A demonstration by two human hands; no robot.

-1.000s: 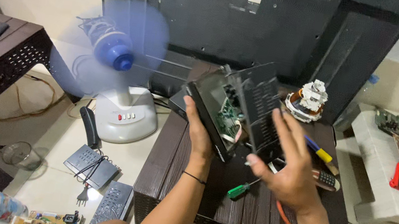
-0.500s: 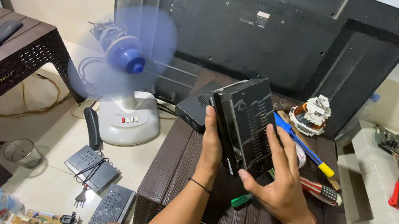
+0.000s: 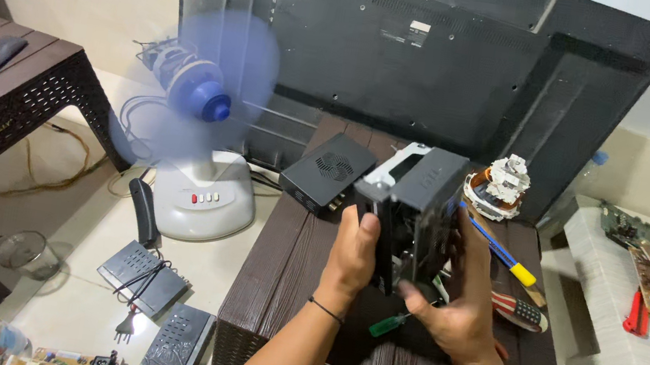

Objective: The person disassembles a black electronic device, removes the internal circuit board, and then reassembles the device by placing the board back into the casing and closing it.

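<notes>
From the head view, both hands clasp an upright black electronics box point(image 3: 415, 213) above the dark slatted bench point(image 3: 283, 288): the left hand point(image 3: 351, 255) is wrapped around its left edge, and the right hand point(image 3: 456, 309) is pressed to its right side. Close around it lie a smaller black box point(image 3: 326, 172), a green-handled screwdriver point(image 3: 388, 324) and a blue-and-yellow screwdriver point(image 3: 503, 254), with a spinning blue fan point(image 3: 199, 104) to the left and a television's back point(image 3: 413, 50) behind.

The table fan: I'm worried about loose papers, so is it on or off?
On. The table fan shows only a blue blur where its blades are, so they are spinning.
</notes>
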